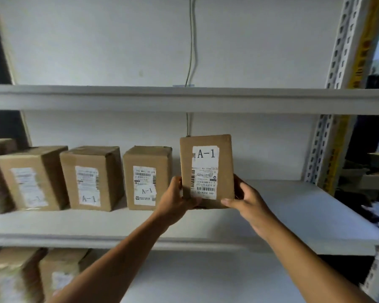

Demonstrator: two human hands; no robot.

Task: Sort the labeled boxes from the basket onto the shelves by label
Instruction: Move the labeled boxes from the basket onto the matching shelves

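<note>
The held box (207,169) is a flat brown cardboard box with a white paper label (204,171) stuck on its front. Big black letters at the top of the label say A-1, and under them are barcodes and tiny print that is upside down. The box stands up tall, so its long side runs up and down, and its front faces the person. It leans just a little to the left. It is up in front of the middle shelf (293,206), just to the right of a row of boxes, and its bottom edge is hidden behind the fingers, so it is hard to tell if it touches the shelf. The left hand (177,199) grips the bottom left corner, with the thumb on the front. The right hand (244,196) grips the bottom right side, with the thumb under the front edge and the fingers curled round the side. 3 more brown boxes sit on the same shelf: the nearest box (148,178), the middle box (91,178) and the far box (32,178). Each has a white label, and A-1 shows low down on the nearest 2. The shelf is smooth and white. The upright post (339,62) on the right is metal with rows of holes. A thin wire (192,51) hangs down the pale wall.
</note>
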